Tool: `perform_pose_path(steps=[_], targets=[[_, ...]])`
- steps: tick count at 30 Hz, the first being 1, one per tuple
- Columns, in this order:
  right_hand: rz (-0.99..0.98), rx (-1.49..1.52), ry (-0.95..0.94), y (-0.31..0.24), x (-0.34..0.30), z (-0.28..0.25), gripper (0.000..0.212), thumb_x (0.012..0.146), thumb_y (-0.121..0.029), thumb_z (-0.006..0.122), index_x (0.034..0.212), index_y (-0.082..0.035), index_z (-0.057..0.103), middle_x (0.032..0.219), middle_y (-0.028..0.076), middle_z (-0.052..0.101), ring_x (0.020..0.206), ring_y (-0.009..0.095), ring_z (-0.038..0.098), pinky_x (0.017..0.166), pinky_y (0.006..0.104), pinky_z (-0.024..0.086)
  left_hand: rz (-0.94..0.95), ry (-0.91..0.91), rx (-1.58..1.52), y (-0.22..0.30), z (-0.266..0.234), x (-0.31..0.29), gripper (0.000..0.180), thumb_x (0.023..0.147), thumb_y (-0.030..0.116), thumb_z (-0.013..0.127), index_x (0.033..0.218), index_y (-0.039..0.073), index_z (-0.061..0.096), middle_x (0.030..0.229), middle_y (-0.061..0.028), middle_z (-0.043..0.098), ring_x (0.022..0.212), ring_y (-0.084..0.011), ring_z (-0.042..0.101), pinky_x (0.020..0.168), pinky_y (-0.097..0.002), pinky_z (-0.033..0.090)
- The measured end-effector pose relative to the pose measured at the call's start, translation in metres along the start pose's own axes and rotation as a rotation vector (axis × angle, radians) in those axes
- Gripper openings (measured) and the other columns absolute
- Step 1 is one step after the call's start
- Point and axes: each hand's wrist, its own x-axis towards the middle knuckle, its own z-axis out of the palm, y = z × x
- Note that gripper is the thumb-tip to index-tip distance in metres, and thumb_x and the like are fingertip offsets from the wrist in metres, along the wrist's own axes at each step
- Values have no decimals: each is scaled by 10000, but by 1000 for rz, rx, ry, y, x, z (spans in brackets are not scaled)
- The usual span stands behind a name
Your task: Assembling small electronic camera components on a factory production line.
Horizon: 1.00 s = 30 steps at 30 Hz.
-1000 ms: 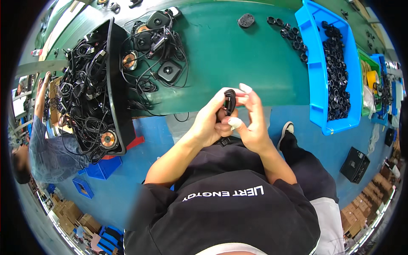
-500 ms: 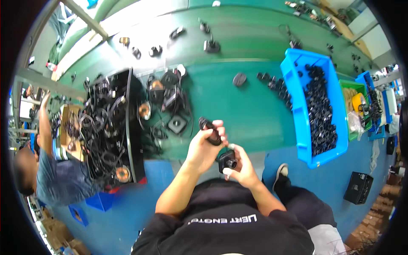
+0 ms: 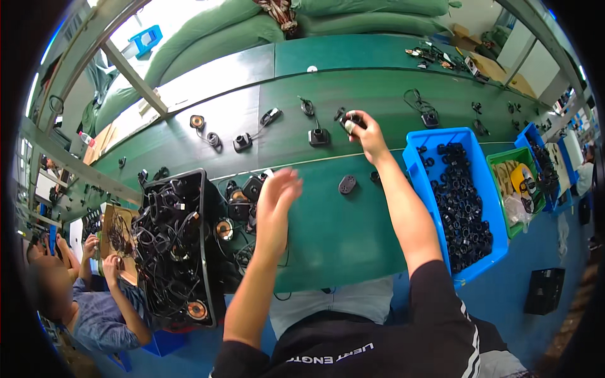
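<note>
My right hand [image 3: 368, 137] reaches out over the far strip of the green bench, its fingers closed on a small black camera [image 3: 346, 121], partly hidden by the fingers. My left hand [image 3: 277, 198], slightly blurred, hovers open and empty beside a loose pile of black devices [image 3: 239, 205] with cables. Between my arms a black oval part [image 3: 347, 184] lies on the green bench top [image 3: 328, 233]. Left of my right hand, a black square camera [image 3: 319, 137] with its cable rests on the far strip.
A black bin [image 3: 205, 252] heaped with cabled devices stands left. To the right are a blue bin [image 3: 463, 277] of small black rings and a green crate [image 3: 527, 153]. More cabled cameras [image 3: 242, 142] line the far strip. A co-worker [image 3: 104, 315] sits at the left.
My right hand has moved forward from near my body to the far strip with the camera. My left hand has let go of the long black piece and opened. The view has shifted too.
</note>
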Motion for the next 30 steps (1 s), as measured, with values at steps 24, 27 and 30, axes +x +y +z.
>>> perform_pose_path(steps=[24,27,30], targets=[[-455,-939,-537,44,-201,142,364,775,-25,628,1137,-59,619,1031,93,595,921,251,569,846,329,469,248,158,1008,-66,-99,-135,456,722,-23,614,1172,21,549,1221,-164,538,1095,-328,527,947,-358,440],[-39,-585,-472,40,-198,141,375,801,38,606,1166,-44,615,984,80,603,878,195,576,810,279,471,355,159,1230,-65,-96,-113,469,717,-17,621,1176,28,542,1192,-166,541,1060,-324,533,914,-358,451],[109,9,-222,12,-192,145,346,824,77,577,1152,-25,619,959,76,613,842,144,571,761,239,470,354,69,1560,-70,-89,-104,486,712,0,639,1185,36,537,1151,-166,546,1018,-315,539,859,-352,462]])
